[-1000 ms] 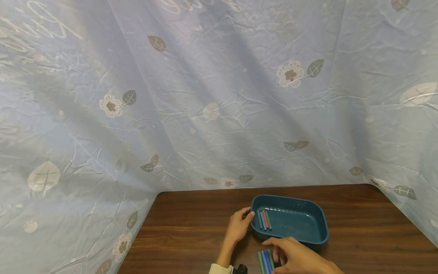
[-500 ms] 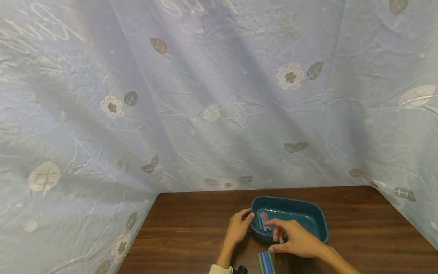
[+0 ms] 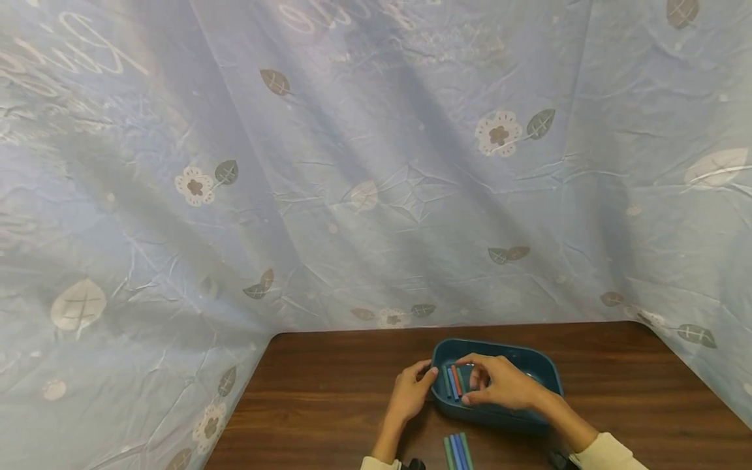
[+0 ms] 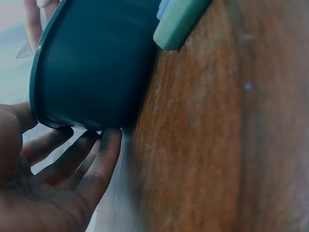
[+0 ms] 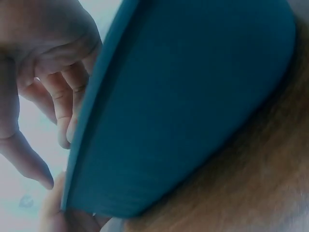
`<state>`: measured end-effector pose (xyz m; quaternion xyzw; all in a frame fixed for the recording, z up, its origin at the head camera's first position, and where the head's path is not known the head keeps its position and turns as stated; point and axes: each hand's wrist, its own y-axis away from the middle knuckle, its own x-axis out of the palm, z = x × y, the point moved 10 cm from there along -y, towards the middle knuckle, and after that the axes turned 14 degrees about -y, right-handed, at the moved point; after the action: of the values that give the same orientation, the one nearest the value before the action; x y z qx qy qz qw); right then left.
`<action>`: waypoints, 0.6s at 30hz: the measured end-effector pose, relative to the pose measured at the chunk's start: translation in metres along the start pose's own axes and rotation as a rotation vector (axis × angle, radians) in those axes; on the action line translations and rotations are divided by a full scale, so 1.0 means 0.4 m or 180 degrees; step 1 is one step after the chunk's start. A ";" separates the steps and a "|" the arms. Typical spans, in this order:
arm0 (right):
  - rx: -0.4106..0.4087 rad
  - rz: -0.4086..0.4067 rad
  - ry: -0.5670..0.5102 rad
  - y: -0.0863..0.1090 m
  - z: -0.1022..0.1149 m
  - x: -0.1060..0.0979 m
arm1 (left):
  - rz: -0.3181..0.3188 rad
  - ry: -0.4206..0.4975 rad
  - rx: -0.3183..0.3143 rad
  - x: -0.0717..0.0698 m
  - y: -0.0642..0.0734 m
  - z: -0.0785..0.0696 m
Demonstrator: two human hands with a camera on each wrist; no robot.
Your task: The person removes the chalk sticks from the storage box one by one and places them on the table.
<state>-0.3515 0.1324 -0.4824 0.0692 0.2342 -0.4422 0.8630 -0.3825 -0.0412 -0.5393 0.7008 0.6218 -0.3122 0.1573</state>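
Note:
My left hand (image 3: 407, 395) holds the left end of a dark teal tray (image 3: 499, 418), thumb at the rim. In the left wrist view its fingertips touch the tray's outer wall (image 4: 96, 67). My right hand (image 3: 505, 385) reaches over the tray's near rim, thumb and index finger spread around a green stick (image 3: 461, 380) lying inside. Beside that stick lie a red stick (image 3: 456, 380), a blue one and another green one, side by side. The right wrist view shows the right hand's fingers (image 5: 60, 101) bent behind the tray's rim, partly hidden.
On the brown wooden table (image 3: 329, 391), several green and blue sticks (image 3: 457, 450) lie in a row in front of the tray. A pale blue patterned cloth (image 3: 352, 248) hangs behind the table and along its sides.
My right hand has moved from beside the table sticks up and over into the tray, near the sticks there. The left hand has stayed at the tray's left end.

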 end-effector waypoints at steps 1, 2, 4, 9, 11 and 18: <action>0.0024 0.0003 0.0000 -0.004 -0.006 -0.003 | -0.0007 -0.0003 0.0009 0.000 0.000 0.000; 0.0041 0.0005 -0.0007 -0.008 -0.013 -0.005 | -0.0008 -0.0005 0.0008 0.000 0.000 0.000; 0.0069 -0.0002 -0.0017 -0.015 -0.025 -0.010 | -0.0025 -0.0031 0.0016 -0.001 0.000 0.000; 0.0190 0.0034 -0.0067 -0.026 -0.059 -0.012 | -0.0023 -0.0085 0.0038 0.000 0.000 0.000; 0.0236 0.0064 -0.0080 -0.030 -0.073 -0.010 | -0.0022 -0.0100 0.0049 0.000 0.001 0.000; 0.0287 0.0145 -0.0106 -0.047 -0.108 -0.005 | -0.0026 -0.0078 0.0043 0.002 0.002 0.004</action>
<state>-0.3822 0.1368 -0.5179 0.1060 0.1981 -0.4336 0.8726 -0.3819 -0.0416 -0.5411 0.6954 0.6207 -0.3255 0.1588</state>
